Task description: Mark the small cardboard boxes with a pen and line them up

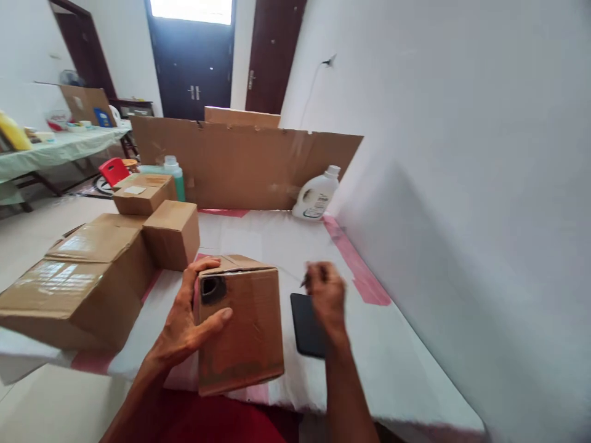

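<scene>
My left hand (187, 323) grips the left side of a small cardboard box (242, 329) with a dark oval handle hole, standing at the near edge of the white-covered table (397, 363); thumb across its front, fingers over the top corner. My right hand (325, 295) hovers just right of the box, blurred, fingers pinched on a small dark thin object I cannot make out. Under that hand a black phone (305, 326) lies flat on the table.
Larger taped cardboard boxes (87, 277) and two small ones (170, 234) stack at the left. A cardboard sheet (244, 163) stands across the back, with a white detergent jug (317, 195) and a green bottle (174, 175). A white wall runs along the right.
</scene>
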A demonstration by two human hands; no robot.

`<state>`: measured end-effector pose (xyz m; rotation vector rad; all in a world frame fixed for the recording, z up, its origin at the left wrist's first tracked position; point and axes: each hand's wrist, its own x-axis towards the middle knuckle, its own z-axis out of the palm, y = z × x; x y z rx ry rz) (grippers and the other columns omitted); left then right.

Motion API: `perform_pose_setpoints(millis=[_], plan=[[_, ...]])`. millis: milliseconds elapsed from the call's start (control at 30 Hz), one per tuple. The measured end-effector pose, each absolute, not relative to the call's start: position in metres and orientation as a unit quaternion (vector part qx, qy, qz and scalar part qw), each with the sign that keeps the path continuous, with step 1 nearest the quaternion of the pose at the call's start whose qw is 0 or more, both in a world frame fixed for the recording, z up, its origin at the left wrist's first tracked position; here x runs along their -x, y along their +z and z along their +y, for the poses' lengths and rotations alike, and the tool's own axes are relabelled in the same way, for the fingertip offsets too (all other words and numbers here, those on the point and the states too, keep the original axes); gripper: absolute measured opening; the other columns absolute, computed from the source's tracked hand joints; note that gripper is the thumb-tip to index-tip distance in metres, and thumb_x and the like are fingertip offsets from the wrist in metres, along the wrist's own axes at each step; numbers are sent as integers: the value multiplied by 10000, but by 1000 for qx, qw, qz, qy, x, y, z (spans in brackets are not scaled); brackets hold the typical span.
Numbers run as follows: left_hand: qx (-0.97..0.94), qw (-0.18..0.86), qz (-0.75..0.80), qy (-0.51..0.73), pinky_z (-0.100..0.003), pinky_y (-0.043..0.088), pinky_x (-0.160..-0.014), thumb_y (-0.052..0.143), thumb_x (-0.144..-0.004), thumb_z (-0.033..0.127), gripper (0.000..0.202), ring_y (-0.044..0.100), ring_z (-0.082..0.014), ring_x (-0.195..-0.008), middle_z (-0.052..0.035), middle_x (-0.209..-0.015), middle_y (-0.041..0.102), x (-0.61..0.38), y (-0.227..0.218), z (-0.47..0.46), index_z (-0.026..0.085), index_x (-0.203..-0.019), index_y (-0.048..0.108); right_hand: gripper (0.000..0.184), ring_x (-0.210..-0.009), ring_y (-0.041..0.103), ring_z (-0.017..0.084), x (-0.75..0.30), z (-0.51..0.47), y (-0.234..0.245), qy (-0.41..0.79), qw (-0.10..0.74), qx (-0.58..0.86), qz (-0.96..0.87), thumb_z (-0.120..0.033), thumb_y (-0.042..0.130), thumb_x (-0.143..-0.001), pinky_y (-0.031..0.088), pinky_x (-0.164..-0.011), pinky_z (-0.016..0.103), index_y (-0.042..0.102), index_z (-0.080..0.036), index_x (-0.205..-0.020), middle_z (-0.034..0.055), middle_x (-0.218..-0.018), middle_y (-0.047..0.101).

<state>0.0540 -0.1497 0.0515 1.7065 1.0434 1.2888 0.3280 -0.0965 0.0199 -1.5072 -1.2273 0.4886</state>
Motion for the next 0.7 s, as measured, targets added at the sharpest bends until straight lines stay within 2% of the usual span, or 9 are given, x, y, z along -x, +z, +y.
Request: perform_pose_setpoints(millis=[100,233,333,433,500,567,633,700], plan=[[-664,363,425,497,-460,394,-1151,756,-851,446,627,512,-324,-1346,-79,-1473,518,-51,50,-147,301,-1393,477,339,-490,536,142,-314,-109,-30,221,435,671,-558,-411,656,-856,352,-516,257,505,-249,-600,-27,-522,546],[-654,363,444,493,-388,505,-958,753,-841,491,617,577,-315,-1244,-67,-1421,571,-53,57,-148,312,-1375,503,265,-558,616,183,-283,-135,-67,207,338,729,-559,-248,659,-862,357,-556,275,508,-263,-645,-19,-574,584],[-643,371,459,488,-361,511,-895,746,-839,514,618,595,-303,-1195,-62,-1383,594,-56,62,-150,312,-1371,504,215,-711,706,240,-279,-141,-70,192,286,760,-551,-265,621,-923,437,-646,308,535,-261,-726,19,-704,663],[-655,368,450,483,-372,505,-928,749,-837,513,640,597,-298,-1177,-67,-1365,596,-55,60,-148,306,-1386,494,120,-922,731,305,-295,-141,-66,174,240,788,-540,-333,625,-954,498,-775,367,602,-234,-889,112,-965,729],[-666,360,439,485,-386,499,-962,750,-840,506,644,599,-295,-1172,-72,-1362,595,-53,56,-146,301,-1393,490,179,-1122,677,374,-312,-143,-64,152,213,815,-517,-345,641,-949,503,-886,437,618,-185,-1027,210,-1176,686],[-669,354,436,487,-398,492,-990,749,-843,506,646,599,-296,-1173,-76,-1359,595,-51,52,-144,297,-1396,489,307,-1284,569,444,-330,-148,-63,136,189,844,-483,-337,673,-924,470,-981,525,605,-124,-1134,290,-1304,604],[-669,353,437,487,-405,487,-1004,746,-844,512,651,599,-299,-1176,-78,-1355,596,-51,50,-143,294,-1399,485,414,-1302,543,481,-345,-153,-65,145,170,862,-454,-342,746,-859,462,-995,568,606,-86,-1152,314,-1299,596],[-669,353,437,486,-402,486,-1012,738,-851,509,637,597,-296,-1183,-77,-1376,583,-50,50,-144,292,-1395,486,500,-1245,592,472,-356,-155,-69,173,165,867,-437,-377,812,-785,487,-971,545,617,-79,-1136,299,-1261,630]])
